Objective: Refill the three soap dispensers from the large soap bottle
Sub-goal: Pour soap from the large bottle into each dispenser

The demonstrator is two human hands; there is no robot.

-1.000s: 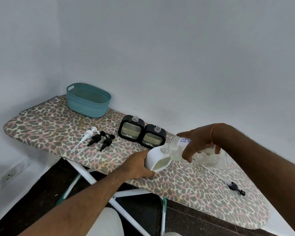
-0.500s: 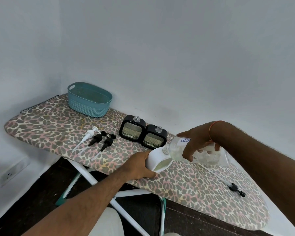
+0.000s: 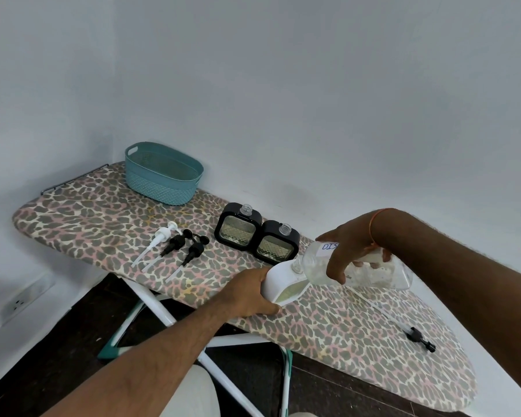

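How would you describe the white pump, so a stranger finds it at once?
On the leopard-print ironing board, three loose pumps lie between the teal basket and the near edge. The white pump is leftmost; its two neighbours are black.

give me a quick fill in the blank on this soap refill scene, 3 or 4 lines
1. The right hand tips the large clear bottle into the ____ dispenser.
2. The left hand steadies that dispenser on the ____-print board.
3. ____ black dispensers stand uncapped.
4. The basket is ____ in colour.

Missing words: white; leopard; two; teal
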